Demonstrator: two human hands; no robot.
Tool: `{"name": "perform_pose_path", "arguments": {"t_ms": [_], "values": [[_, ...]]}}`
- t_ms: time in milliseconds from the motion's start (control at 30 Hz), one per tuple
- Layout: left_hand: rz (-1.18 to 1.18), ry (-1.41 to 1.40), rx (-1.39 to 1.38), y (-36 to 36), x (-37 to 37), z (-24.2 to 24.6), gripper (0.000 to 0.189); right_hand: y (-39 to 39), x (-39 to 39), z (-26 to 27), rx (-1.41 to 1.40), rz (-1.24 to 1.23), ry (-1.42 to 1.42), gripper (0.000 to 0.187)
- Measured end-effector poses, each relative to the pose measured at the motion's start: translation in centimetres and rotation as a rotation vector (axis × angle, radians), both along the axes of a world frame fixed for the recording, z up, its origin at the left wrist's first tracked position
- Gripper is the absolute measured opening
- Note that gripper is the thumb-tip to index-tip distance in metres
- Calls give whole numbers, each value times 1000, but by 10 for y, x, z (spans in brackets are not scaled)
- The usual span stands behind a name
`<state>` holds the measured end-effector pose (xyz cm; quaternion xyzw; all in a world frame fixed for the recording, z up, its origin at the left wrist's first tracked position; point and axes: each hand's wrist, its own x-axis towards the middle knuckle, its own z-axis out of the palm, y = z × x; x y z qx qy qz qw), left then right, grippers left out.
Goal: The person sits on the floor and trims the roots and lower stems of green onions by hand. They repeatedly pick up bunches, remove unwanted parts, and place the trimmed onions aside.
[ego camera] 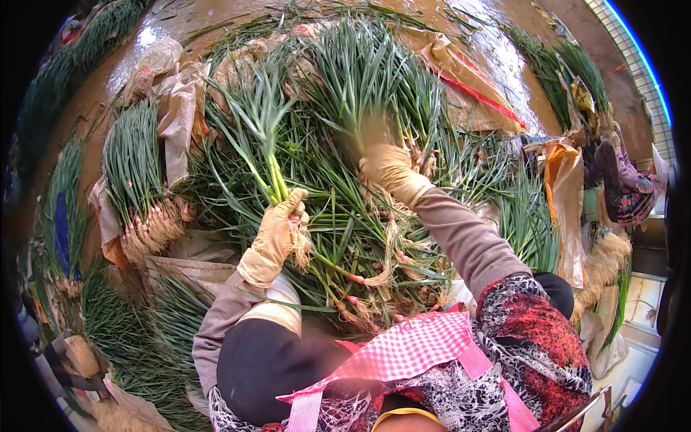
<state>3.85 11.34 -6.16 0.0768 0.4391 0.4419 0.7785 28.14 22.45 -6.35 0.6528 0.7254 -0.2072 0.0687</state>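
Note:
My left hand [278, 232], in a cream rubber glove, is closed around a few green garlic or onion stalks [276, 175]; their leaves point up and their pink bulbs and pale roots hang below the fist. My right hand [394, 170], gloved alike, reaches into the pile at the foot of an upright mass of leafy stalks [356, 70]. A blurred spot covers its fingertips, so its grip cannot be told. Between and below both hands lies a loose heap of stalks with reddish bulbs [353, 278].
A neat bundle of stalks [135, 167] leans on sacking at the left. Woven sacks [469, 86] lie at the far right of the heap, on a wet floor [426, 12]. Another person [637, 183] sits at the far right beside an orange-edged sack [564, 200].

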Motion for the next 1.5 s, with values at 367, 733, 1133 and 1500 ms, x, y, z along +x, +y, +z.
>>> {"name": "perform_pose_path", "arguments": {"t_ms": [367,733,1133,1500], "values": [[21,117,121,0,2,27,19,-16,33,53,-463,-502,1493,20],[-4,20,194,4,13,30,11,-35,13,52,-651,-379,1965,19],[122,241,71,-1,16,3,16,-56,-37,37,-16,-641,1092,31],[39,161,67,-4,28,10,17,-56,-79,-21,-474,-828,1332,28]]}}
